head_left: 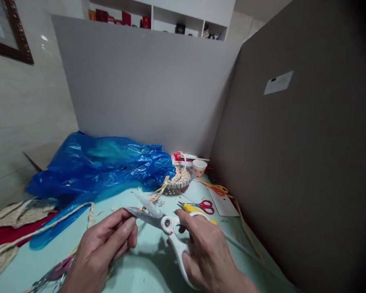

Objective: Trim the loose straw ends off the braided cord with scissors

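Note:
My right hand grips white-handled scissors by their loops. Their blades are spread apart and point left. My left hand is pinched closed beside the lower blade's tip; what the fingers hold is too small or hidden to name. A small brownish bit shows between the blades. To the left, a braided straw cord runs over the blue plastic and down toward my left wrist. Just beyond my right hand lie a yellow-handled tool and small red-handled scissors.
Crumpled blue plastic sheeting covers the back left. Behind the scissors stand a woven basket with straw pieces and a paper cup. Orange-handled scissors lie on the right. Grey panels wall in the table's back and right.

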The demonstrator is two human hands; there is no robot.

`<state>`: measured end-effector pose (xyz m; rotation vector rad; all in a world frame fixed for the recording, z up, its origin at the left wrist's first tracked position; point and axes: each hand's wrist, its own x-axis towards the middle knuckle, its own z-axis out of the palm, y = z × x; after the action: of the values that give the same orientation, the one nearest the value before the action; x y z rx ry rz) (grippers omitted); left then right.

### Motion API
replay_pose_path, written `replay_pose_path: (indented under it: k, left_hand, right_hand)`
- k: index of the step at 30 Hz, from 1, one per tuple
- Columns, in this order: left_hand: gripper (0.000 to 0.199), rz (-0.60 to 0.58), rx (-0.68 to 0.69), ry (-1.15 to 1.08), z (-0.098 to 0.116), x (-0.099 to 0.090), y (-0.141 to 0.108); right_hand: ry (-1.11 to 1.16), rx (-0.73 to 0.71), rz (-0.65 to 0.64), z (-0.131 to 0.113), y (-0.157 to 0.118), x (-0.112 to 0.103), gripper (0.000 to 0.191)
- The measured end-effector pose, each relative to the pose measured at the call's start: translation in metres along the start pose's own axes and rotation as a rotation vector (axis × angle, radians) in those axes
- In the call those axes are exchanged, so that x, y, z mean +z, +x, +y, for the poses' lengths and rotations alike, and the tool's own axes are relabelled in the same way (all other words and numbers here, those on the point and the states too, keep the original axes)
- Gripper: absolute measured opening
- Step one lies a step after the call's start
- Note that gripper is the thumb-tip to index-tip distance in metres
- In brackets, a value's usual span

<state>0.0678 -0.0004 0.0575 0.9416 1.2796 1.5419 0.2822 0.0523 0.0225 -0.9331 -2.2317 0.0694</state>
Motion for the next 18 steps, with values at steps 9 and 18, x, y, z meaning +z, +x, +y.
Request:
replay_pose_path:
  k: [9, 18]
  left_hand:
    - [0.034, 0.063, 0.012, -0.001, -0.0032, -0.0009, -0.0046]
    - [0.046, 0.111, -0.064, -0.106, -0.0017, 0.0028, -0.0055]
  right_hand:
    - [-0.220, -0.190, 0.196, -0.0056, 0.0036, -0.0056, 0.057]
    - [-0.078, -0.077, 0.165, 0.0033, -0.0004, 0.0043, 0.055]
